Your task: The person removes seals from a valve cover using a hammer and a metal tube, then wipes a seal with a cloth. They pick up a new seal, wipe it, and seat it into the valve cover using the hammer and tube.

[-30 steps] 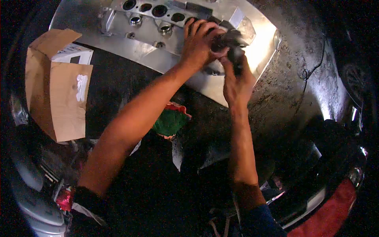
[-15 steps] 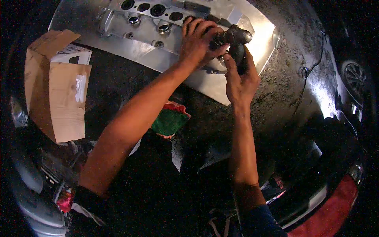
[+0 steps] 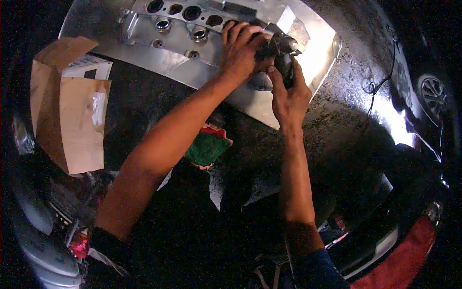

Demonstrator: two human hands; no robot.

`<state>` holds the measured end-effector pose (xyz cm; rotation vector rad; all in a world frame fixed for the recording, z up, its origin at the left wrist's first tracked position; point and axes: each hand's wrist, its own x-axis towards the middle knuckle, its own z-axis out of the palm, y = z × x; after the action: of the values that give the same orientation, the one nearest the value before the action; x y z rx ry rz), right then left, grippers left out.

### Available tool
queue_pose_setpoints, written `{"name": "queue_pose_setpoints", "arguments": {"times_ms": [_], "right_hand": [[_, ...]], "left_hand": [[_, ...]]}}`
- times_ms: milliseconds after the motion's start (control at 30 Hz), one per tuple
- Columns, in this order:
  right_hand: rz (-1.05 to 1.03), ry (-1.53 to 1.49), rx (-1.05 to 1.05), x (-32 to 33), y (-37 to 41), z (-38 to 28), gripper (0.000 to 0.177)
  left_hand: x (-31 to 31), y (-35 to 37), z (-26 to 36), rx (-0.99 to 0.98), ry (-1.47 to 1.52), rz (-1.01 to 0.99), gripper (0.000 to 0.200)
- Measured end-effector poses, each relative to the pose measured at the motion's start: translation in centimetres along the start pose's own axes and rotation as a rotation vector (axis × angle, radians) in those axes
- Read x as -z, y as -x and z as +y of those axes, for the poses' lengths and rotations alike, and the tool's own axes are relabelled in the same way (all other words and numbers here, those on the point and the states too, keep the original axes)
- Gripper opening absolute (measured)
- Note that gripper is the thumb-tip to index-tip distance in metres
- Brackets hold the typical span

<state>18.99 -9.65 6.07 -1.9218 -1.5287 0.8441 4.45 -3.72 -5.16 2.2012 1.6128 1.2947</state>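
A dark, drill-like power tool point(image 3: 285, 47) with a rounded, pale-tipped back end is in my hands above a cast metal engine part point(image 3: 144, 30). My right hand point(image 3: 291, 94) is closed round its grip from below, the thumb along the near side. At the tool's front end my left hand point(image 3: 240, 53) is closed, fingers bent over the edge of the engine part. My left fingers hide the tool's tip and whatever it touches. Round ports and raised metal rings show along the engine part, which lies on a shiny metal sheet point(image 3: 202, 79).
An open cardboard box point(image 3: 82, 125) stands on the left. A green and red cloth-like item point(image 3: 208, 147) lies below my left forearm. On the dark, dirty ground at right runs a thin cable point(image 3: 373, 91), near a car wheel point(image 3: 433, 91). A red panel point(image 3: 399, 255) sits lower right.
The tool and my right hand have shifted slightly left, and the tool's back end now sits a little lower. My left hand has barely moved. Brighter light falls on the ground at right.
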Motion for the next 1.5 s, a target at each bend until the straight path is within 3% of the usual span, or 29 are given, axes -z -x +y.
{"name": "queue_pose_setpoints", "arguments": {"times_ms": [100,233,300,433,467,600,967,1167,1300,1400,1433,1500], "right_hand": [[-0.020,-0.007,0.041,1.1,-0.1,-0.7,0.057],[0.122,-0.275,0.092,1.6,1.2,-2.2,0.056],[0.115,-0.034,0.217,0.0,0.3,-0.6,0.055],[-0.115,0.034,-0.090,2.0,-0.4,-1.9,0.056],[0.008,-0.054,0.007,1.3,0.2,-0.2,0.054],[0.103,-0.159,0.075,2.0,0.4,-1.1,0.055],[-0.005,0.064,0.046,0.2,-0.4,-0.4,0.058],[0.121,-0.186,0.130,0.4,0.8,-0.3,0.064],[-0.083,0.059,-0.048,1.3,-0.8,-0.9,0.057],[0.013,-0.120,-0.077,2.0,0.4,-1.3,0.056],[0.076,-0.152,0.037,1.9,0.5,-0.6,0.055],[0.114,-0.264,0.039,2.1,0.7,-0.7,0.054]], "left_hand": [[0.2,-0.3,0.5,0.007,-0.006,-0.003,0.049],[1.1,0.2,1.3,0.042,-0.011,-0.045,0.051],[0.8,-0.4,1.0,0.030,-0.026,-0.035,0.053],[0.3,-0.3,0.8,0.033,0.005,0.009,0.052],[0.1,-0.3,0.8,-0.006,-0.012,0.074,0.059],[0.7,-0.7,1.2,0.009,-0.015,0.032,0.051],[0.8,-0.3,0.4,0.016,-0.025,-0.045,0.052],[1.1,-0.4,1.1,0.033,0.018,-0.032,0.055],[0.4,-0.9,0.5,0.006,0.009,0.010,0.051],[0.5,-1.1,0.9,0.003,-0.007,0.049,0.051],[0.6,-0.9,0.9,0.014,-0.017,0.043,0.052],[0.8,-0.6,1.3,0.030,-0.023,0.024,0.052]]}}
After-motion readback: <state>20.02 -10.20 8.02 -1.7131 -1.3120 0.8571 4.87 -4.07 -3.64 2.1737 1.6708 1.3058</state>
